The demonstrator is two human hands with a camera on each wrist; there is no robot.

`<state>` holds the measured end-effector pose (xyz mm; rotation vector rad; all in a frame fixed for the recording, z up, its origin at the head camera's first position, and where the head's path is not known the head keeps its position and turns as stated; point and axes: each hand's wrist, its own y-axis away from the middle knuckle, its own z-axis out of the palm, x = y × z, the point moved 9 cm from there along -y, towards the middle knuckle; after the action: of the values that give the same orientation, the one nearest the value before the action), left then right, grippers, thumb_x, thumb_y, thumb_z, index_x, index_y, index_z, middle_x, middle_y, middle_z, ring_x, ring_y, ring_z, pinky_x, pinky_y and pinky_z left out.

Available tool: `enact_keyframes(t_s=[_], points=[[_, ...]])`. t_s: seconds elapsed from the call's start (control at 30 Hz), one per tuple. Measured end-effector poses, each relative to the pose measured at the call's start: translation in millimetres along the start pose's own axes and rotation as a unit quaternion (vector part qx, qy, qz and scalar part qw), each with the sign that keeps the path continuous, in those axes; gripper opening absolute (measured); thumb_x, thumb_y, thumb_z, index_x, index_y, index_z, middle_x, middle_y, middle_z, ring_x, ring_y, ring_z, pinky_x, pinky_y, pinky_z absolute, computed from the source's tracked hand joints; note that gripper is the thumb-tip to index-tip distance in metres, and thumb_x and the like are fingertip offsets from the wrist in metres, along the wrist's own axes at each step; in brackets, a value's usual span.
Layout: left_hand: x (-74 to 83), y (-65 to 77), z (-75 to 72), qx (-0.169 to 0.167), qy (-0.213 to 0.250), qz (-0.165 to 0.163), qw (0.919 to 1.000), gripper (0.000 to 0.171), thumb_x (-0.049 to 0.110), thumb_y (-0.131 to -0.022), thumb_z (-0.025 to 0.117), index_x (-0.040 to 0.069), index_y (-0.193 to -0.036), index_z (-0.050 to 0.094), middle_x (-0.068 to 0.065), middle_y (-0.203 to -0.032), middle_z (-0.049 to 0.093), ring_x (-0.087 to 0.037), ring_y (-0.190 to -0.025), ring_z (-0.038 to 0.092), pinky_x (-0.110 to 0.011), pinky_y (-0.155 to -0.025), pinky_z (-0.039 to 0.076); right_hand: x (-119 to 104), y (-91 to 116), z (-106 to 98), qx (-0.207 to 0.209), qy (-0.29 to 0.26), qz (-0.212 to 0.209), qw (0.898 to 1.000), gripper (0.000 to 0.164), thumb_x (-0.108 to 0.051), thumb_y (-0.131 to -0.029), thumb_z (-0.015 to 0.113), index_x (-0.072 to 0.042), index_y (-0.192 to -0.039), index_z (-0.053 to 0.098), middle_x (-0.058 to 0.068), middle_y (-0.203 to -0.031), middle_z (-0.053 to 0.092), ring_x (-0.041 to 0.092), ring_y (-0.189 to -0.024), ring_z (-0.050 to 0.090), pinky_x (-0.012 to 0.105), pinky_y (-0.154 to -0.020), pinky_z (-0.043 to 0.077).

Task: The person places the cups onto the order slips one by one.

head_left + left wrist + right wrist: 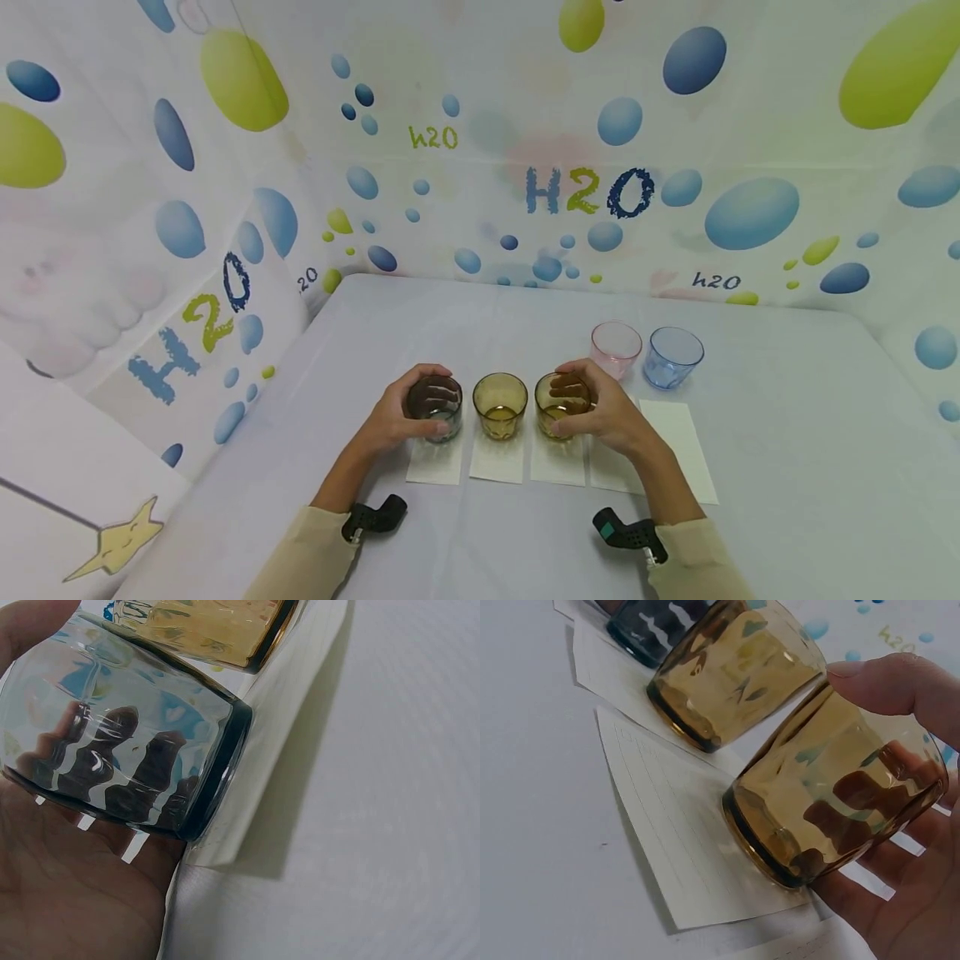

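In the head view, my left hand (393, 412) curls round a grey-blue glass tumbler (446, 423), thumb on the near side and fingers behind it. The left wrist view shows this tumbler (142, 735) upright with its dark thick base close over a paper slip (259, 750). My right hand (609, 410) grips an amber tumbler (549, 410) between thumb and fingers; its base (761, 847) is at another slip (667, 832) in the right wrist view. Between the hands stands an olive-amber tumbler (500, 408), touched by neither.
Behind the right hand stand a pink tumbler (615, 350) and a blue tumbler (673, 358). Several pale paper slips (497, 465) lie in a row on the white table (480, 542). A printed curtain (480, 217) rises behind the table and on its left.
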<state>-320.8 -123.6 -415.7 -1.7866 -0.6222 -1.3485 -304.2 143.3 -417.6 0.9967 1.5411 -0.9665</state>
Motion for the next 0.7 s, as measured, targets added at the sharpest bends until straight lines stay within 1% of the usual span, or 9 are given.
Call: enact_keyframes(t_s=[0.1,0.23,0.33,0.43,0.57,0.7], points=[[-2.0,0.6,0.8,0.001,-0.001,-0.003,1.0000,0.069,-0.001,-0.079,0.079,-0.007,-0.138,0.043,-0.028,-0.131,0.056,-0.036,-0.121,0.060,-0.047,-0.105,0.049,1.5,-0.5,-0.6,-0.008,0.003,0.002,1.000,0.077,-0.004,-0.070,0.087,-0.001,-0.136,0.046,0.025,-0.137,0.055,0.040,-0.126,0.057,0.049,-0.105,0.049],[-2.4,0.5,0.6,0.001,-0.002,-0.002,1.0000,0.067,-0.003,-0.080,0.078,-0.002,-0.138,0.046,-0.027,-0.130,0.056,-0.034,-0.121,0.061,-0.044,-0.105,0.050,1.9,-1.6,-1.6,-0.020,0.013,0.008,1.000,0.078,-0.004,-0.070,0.088,-0.001,-0.135,0.045,0.025,-0.135,0.057,0.039,-0.127,0.056,0.047,-0.106,0.049],[-1.9,0.7,1.0,0.000,0.000,-0.001,1.0000,0.067,-0.003,-0.080,0.078,-0.007,-0.138,0.044,-0.027,-0.130,0.056,-0.035,-0.120,0.061,-0.045,-0.105,0.050,0.7,-1.6,-2.4,-0.025,0.034,0.016,0.999,0.077,-0.006,-0.070,0.089,-0.004,-0.134,0.046,0.021,-0.135,0.059,0.036,-0.128,0.056,0.044,-0.107,0.048],[-1.5,0.3,1.0,-0.001,0.004,0.002,1.0000,0.069,-0.003,-0.080,0.078,-0.010,-0.138,0.042,-0.028,-0.131,0.056,-0.036,-0.121,0.060,-0.048,-0.105,0.050,-1.8,-1.5,-2.4,-0.026,0.056,0.019,0.998,0.076,-0.008,-0.070,0.089,-0.007,-0.133,0.047,0.017,-0.134,0.060,0.034,-0.128,0.056,0.046,-0.109,0.047],[-0.9,-0.6,0.7,-0.004,0.007,0.008,0.9999,0.068,-0.003,-0.080,0.078,-0.007,-0.138,0.043,-0.029,-0.131,0.055,-0.036,-0.120,0.060,-0.049,-0.105,0.049,-3.0,-0.2,-1.2,-0.022,0.066,0.018,0.997,0.075,-0.010,-0.072,0.087,-0.010,-0.134,0.046,0.015,-0.136,0.059,0.034,-0.130,0.056,0.048,-0.108,0.047],[-0.5,-1.2,1.3,-0.006,0.008,0.010,0.9999,0.066,-0.002,-0.081,0.079,-0.003,-0.138,0.046,-0.029,-0.130,0.055,-0.034,-0.119,0.061,-0.049,-0.105,0.049,1.4,3.4,0.3,-0.012,0.042,0.019,0.999,0.074,-0.008,-0.075,0.084,-0.010,-0.138,0.044,0.015,-0.140,0.055,0.035,-0.133,0.054,0.048,-0.109,0.046]])
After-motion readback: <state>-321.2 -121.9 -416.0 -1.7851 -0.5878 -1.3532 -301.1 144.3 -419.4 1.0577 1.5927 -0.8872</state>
